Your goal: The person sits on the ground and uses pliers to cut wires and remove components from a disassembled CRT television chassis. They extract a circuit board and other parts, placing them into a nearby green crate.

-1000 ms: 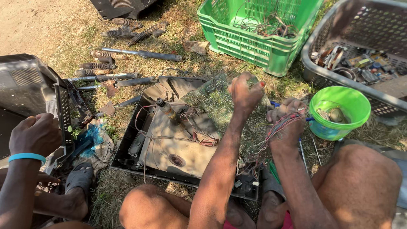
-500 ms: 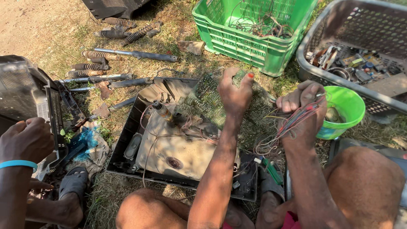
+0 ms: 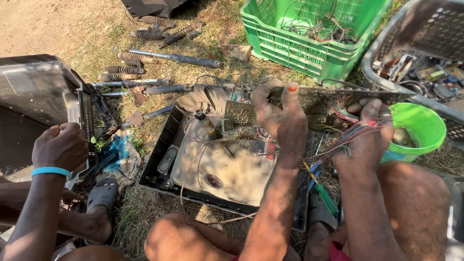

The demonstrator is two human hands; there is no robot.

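Observation:
My left hand point(image 3: 282, 121) grips the upper edge of a long circuit board point(image 3: 321, 99), held up over an opened television set point(image 3: 217, 169) that lies on the grass in its black frame. My right hand point(image 3: 369, 133) is closed on a bundle of coloured wires point(image 3: 338, 140) at the board's right end. More wires trail from the board down into the set. Beside my right forearm, a green-handled screwdriver point(image 3: 326, 198) lies on the ground.
A green bowl point(image 3: 425, 128) sits just right of my right hand, below a grey basket point(image 3: 386, 72) of parts. A green crate point(image 3: 309, 48) stands behind. Metal springs and rods point(image 3: 145, 63) lie at the back left. A co-worker's hand with a blue wristband point(image 3: 60, 147) rests on another set's casing point(image 3: 38, 92).
The circuit board has come up and now spans between my hands. My right hand has moved right with the wires, toward the green bowl. The co-worker's hand has stayed on the casing.

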